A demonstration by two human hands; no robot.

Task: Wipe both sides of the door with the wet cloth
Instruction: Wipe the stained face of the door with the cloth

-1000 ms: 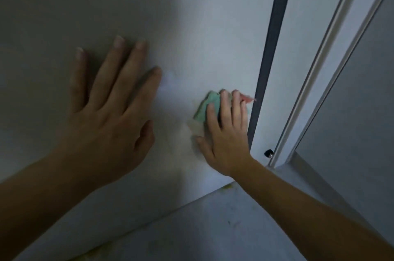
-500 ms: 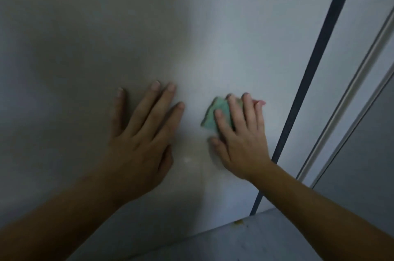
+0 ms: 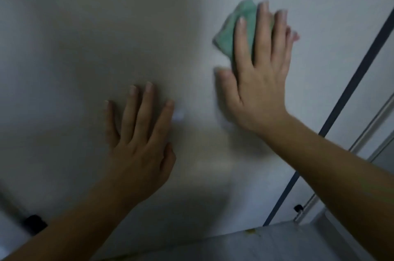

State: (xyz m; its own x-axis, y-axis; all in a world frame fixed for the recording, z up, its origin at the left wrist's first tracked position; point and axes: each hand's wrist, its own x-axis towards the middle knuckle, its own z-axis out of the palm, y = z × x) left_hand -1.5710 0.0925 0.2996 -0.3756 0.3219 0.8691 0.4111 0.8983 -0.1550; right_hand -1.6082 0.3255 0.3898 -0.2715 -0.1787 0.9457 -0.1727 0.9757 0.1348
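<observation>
A white door (image 3: pixel 89 38) fills most of the head view, and its surface shines wet near the top. My right hand (image 3: pixel 259 73) lies flat with straight fingers and presses a folded green cloth (image 3: pixel 230 32) against the door at the upper right. A pink bit of the cloth shows past my little finger. My left hand (image 3: pixel 140 141) rests flat on the door lower down and to the left, fingers spread, holding nothing.
The door's dark edge (image 3: pixel 341 109) runs diagonally at the right, with the white frame (image 3: pixel 371 130) beyond it. A small black stopper (image 3: pixel 298 207) sits near the frame's foot. Grey floor (image 3: pixel 255 245) lies below. A dark object (image 3: pixel 35 223) shows at the lower left.
My right hand has slid the cloth up the door, away from the floor. My left hand stays flat on the door below it. The view has tilted upward.
</observation>
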